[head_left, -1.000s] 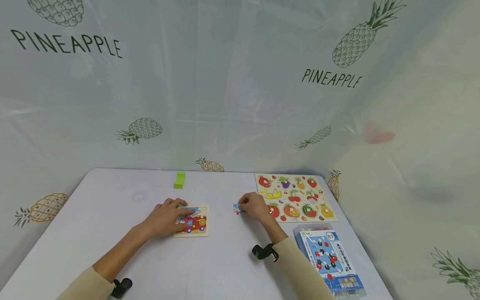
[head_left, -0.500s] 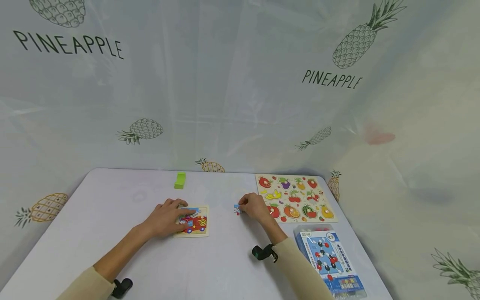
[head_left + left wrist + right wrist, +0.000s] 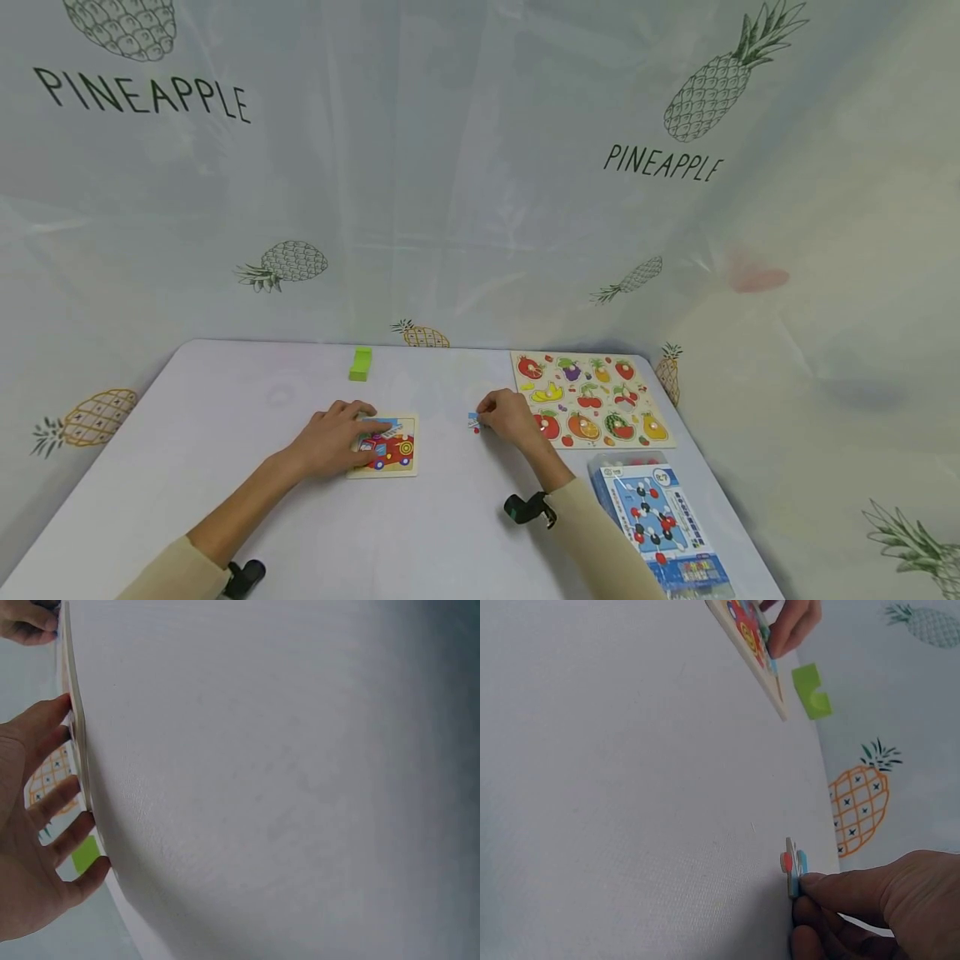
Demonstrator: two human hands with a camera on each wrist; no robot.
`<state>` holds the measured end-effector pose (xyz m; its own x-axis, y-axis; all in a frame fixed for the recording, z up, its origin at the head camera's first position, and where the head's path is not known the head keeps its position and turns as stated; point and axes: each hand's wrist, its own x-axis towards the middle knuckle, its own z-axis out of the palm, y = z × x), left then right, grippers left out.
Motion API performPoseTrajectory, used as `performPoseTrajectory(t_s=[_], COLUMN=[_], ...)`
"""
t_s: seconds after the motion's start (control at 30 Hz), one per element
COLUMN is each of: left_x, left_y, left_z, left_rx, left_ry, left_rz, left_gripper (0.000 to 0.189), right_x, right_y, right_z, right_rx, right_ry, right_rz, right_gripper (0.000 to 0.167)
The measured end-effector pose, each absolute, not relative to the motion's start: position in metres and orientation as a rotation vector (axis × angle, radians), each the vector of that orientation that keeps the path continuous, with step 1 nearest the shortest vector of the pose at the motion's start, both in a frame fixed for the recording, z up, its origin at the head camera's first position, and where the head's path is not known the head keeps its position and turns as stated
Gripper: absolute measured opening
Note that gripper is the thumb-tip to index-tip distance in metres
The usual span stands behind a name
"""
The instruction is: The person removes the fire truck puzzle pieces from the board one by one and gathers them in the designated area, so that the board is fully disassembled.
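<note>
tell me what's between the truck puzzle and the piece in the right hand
Only bare white tabletop lies between the truck puzzle and the piece the right hand pinches, as the head view shows.

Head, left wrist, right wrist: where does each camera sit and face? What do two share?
Head: on the head, facing forward and down at the table; left hand, right hand, sleeves.
Left wrist: on that wrist, facing across the table; both hands.
Right wrist: on that wrist, facing the puzzle piece; both hands.
Head and right wrist share the green block.
</note>
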<state>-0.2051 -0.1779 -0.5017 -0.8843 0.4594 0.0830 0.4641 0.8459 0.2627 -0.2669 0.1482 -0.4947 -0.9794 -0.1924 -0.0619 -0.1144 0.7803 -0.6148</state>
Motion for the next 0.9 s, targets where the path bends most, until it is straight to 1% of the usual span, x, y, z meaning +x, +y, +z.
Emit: performPoseTrajectory(t_s=[0.9], left_x=[-0.2061], left_y=[-0.178], left_z=[-0.502], left_rx=[-0.748], left_ry=[-3.007], left_rz=[-0.456], left_gripper=[0.049], right_x=[-0.2649], right_y=[0.1472], right_z=[-0.4918], right_rx=[-0.237], right_ry=[2.842], right_rz=[-0.99], right_gripper=[0.005])
